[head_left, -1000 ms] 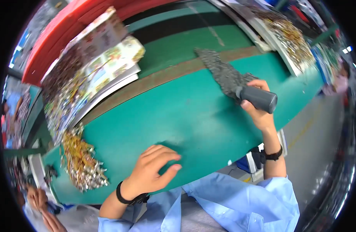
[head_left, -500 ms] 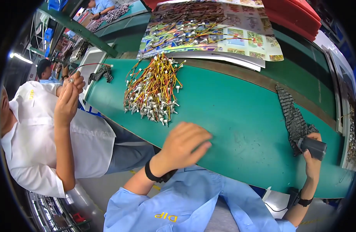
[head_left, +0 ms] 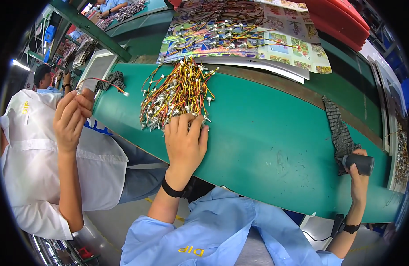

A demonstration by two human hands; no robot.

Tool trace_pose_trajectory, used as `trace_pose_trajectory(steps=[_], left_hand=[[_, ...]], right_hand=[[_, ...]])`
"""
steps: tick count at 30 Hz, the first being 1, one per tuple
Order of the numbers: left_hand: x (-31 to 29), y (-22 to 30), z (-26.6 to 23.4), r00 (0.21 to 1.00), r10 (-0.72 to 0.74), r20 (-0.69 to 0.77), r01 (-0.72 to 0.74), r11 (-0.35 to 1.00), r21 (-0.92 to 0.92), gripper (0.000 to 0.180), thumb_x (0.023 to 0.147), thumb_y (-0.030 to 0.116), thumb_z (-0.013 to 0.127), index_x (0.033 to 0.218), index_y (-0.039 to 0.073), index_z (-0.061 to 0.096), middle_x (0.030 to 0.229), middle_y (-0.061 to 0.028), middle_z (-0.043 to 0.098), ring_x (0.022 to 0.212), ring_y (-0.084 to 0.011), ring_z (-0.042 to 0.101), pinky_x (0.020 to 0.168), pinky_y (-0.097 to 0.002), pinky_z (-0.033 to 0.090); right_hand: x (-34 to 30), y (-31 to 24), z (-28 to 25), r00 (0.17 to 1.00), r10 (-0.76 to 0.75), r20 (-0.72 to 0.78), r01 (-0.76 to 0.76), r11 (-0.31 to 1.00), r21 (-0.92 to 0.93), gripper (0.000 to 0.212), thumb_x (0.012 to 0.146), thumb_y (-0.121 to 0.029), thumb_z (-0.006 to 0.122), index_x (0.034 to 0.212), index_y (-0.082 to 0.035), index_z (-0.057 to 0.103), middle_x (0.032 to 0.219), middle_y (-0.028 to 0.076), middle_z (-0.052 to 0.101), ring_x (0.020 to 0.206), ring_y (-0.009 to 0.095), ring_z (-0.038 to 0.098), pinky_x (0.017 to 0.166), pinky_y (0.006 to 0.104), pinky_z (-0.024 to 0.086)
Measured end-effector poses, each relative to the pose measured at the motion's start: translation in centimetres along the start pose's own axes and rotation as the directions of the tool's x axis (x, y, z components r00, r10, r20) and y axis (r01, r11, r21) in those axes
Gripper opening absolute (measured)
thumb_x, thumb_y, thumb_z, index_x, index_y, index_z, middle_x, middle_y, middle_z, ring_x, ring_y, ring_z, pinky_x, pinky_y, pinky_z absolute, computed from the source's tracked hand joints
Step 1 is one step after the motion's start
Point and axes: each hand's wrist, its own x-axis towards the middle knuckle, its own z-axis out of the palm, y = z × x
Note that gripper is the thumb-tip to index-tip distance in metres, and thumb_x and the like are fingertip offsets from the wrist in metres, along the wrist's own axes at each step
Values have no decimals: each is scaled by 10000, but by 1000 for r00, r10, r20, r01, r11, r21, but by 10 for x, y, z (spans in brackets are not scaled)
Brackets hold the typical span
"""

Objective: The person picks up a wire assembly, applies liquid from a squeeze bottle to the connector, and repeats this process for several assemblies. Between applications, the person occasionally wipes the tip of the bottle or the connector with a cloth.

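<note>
My left hand [head_left: 185, 141] lies on the near edge of a pile of wired components [head_left: 180, 95], small silver parts with red, yellow and dark leads. Its fingers are stretched out over the silver parts, thumb apart; what lies beneath them is hidden. Far to the right, my right hand [head_left: 357, 174] is closed around a dark grey cylinder [head_left: 360, 164] with a paler collar at its left end. That end is against a crumpled dark grey ribbed cloth [head_left: 336, 128] on the green table [head_left: 253, 142].
On the left a person in a white shirt [head_left: 98, 173] holds one wired component [head_left: 102, 80] in both hands. Behind the pile, more wired parts lie on printed sheets [head_left: 275, 37]. Red material [head_left: 337, 20] stands at the back right. A second dark cloth [head_left: 111, 82] lies at the table's left end.
My left hand has moved left and away from me, from bare table onto the pile. My right hand still holds the cylinder at the cloth. The person's hands shifted slightly.
</note>
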Motion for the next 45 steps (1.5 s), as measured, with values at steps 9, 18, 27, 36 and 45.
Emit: trace_pose_trajectory(steps=[9, 18, 27, 36, 45], left_hand=[[-7, -3, 6, 1000, -28, 9, 29, 991, -127, 179, 783, 27, 713, 952, 39, 654, 906, -95, 618, 858, -295, 565, 736, -408, 443], [-17, 30, -23, 970, -244, -2, 206, 823, -530, 162, 770, -62, 684, 908, 0, 629, 886, -145, 662, 796, -304, 664, 705, -359, 539], [-53, 59, -10, 968, -230, 102, 228, 634, -739, 186, 733, -50, 708, 886, 14, 622, 954, -127, 658, 771, -238, 677, 681, -306, 538], [-35, 36, -50, 982, -185, -40, 109, 725, -680, 194, 715, -66, 691, 881, 16, 633, 900, -97, 608, 716, -218, 633, 639, -307, 516], [-13, 33, -44, 992, 115, -56, -124, 753, -647, 203, 675, -57, 685, 857, 14, 629, 906, -100, 575, 777, -235, 611, 641, -326, 499]], right_hand=[[-1, 23, 1, 942, -219, -254, 247, 965, 84, 597, 886, -439, 736, 1256, -39, 494, 1028, 48, 511, 811, 137, 496, 693, 272, 406], [7, 5, 39, 925, -306, -224, 347, 922, 175, 704, 837, -506, 759, 1268, -19, 491, 1120, 56, 499, 861, 130, 515, 683, 250, 417], [10, -6, 85, 956, -280, -89, 293, 891, 347, 659, 837, -453, 766, 1255, -25, 489, 1068, 48, 512, 850, 118, 531, 642, 242, 441], [16, -34, 147, 976, -220, 3, 205, 915, 348, 694, 775, -469, 810, 1195, -15, 492, 1005, 59, 503, 806, 130, 557, 601, 239, 468], [17, -32, 157, 970, -238, 44, 203, 900, 384, 591, 852, -422, 754, 1197, -24, 486, 1057, 36, 479, 790, 115, 537, 613, 233, 452]])
